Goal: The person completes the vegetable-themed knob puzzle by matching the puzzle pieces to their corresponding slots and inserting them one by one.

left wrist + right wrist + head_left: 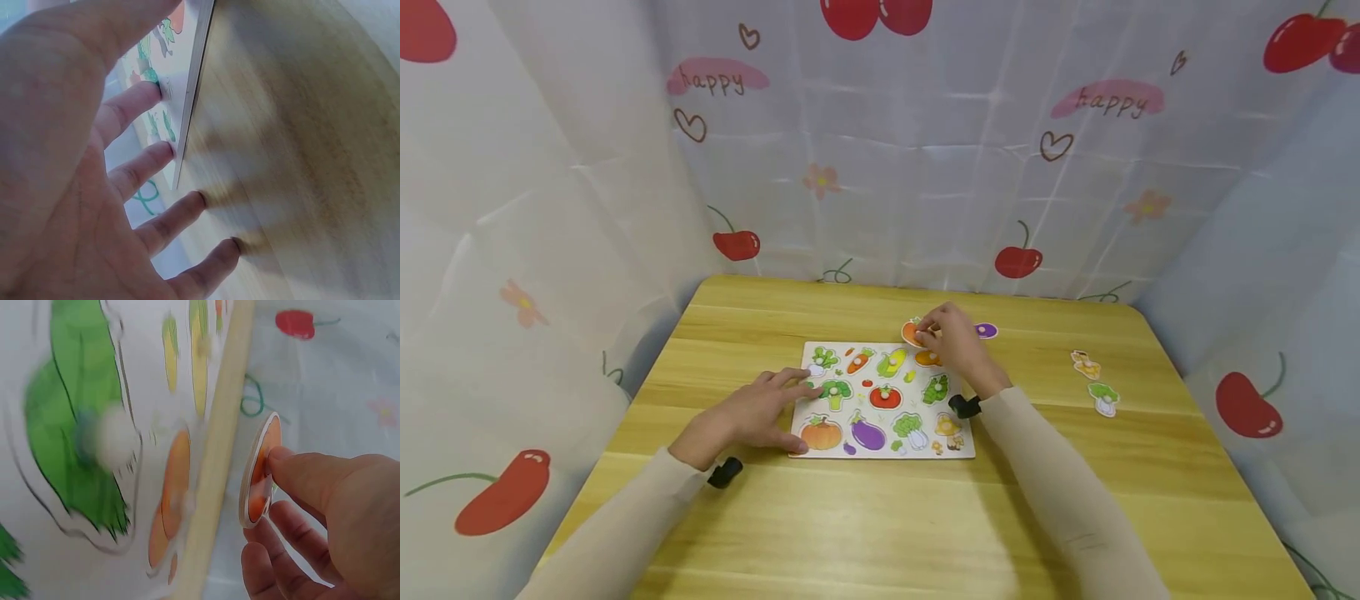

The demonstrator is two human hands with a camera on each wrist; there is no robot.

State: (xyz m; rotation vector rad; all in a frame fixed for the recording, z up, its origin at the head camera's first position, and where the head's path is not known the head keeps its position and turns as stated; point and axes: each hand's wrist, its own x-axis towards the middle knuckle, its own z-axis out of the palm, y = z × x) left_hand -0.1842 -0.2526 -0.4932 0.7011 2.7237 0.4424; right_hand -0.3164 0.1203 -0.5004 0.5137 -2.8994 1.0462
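Note:
A white vegetable puzzle board (872, 454) lies on the wooden table. My left hand (756, 414) rests at its left edge with fingers spread; in the left wrist view the thumb and two fingers (134, 103) reach over the board, the other two over the table. Beyond the far edge, my right hand (958, 340) pinches an orange pumpkin piece (911, 334) between thumb and fingers. The right wrist view shows this piece (257, 487) tilted on edge, apart from the board. Knobbed pieces such as the tomato (885, 398) and broccoli (834, 398) sit in the board.
A purple eggplant piece (987, 331) lies just beyond the right hand. Further right are a mushroom piece (1086, 365) and a bok choy piece (1105, 400). A printed curtain (880, 208) borders the table's back and sides.

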